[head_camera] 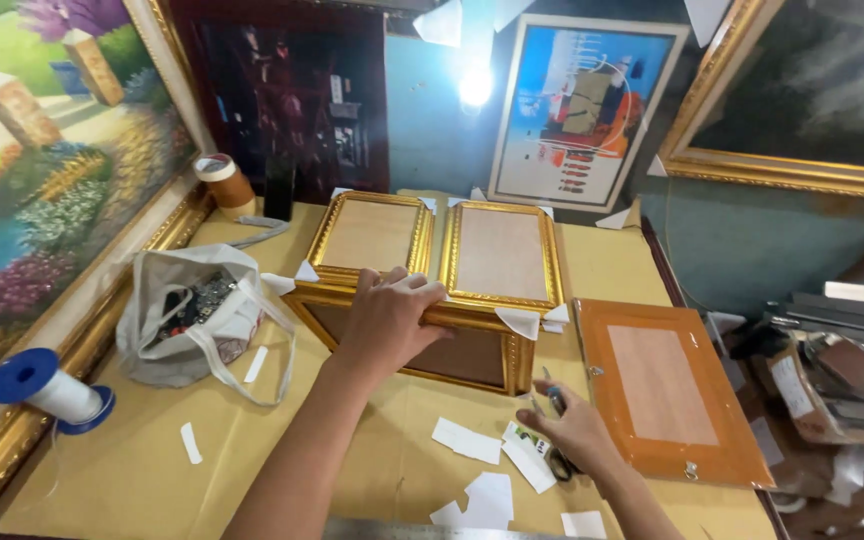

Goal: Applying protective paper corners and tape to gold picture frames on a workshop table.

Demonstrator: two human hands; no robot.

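Gold-framed pictures (432, 290) stand stacked at the middle of the brown paper-covered table (142, 470), backs up. The left hand (387, 320) lies flat over the near top edge of the stack, fingers spread and curled over the frame's rim, pressing on it rather than closing round it. The right hand (577, 430) rests on the table to the near right, fingers loosely closed on a pair of scissors (556, 432) with dark handles; how firmly it holds them cannot be told. Just right of that hand lies an orange-backed frame (664, 390), flat. White paper scraps (477, 470) are scattered near the hands. To the left sits a white cloth bag (187, 320), and nearer left a blue spool of white thread (47, 388). A roll of brown tape (222, 180) stands at the far left.
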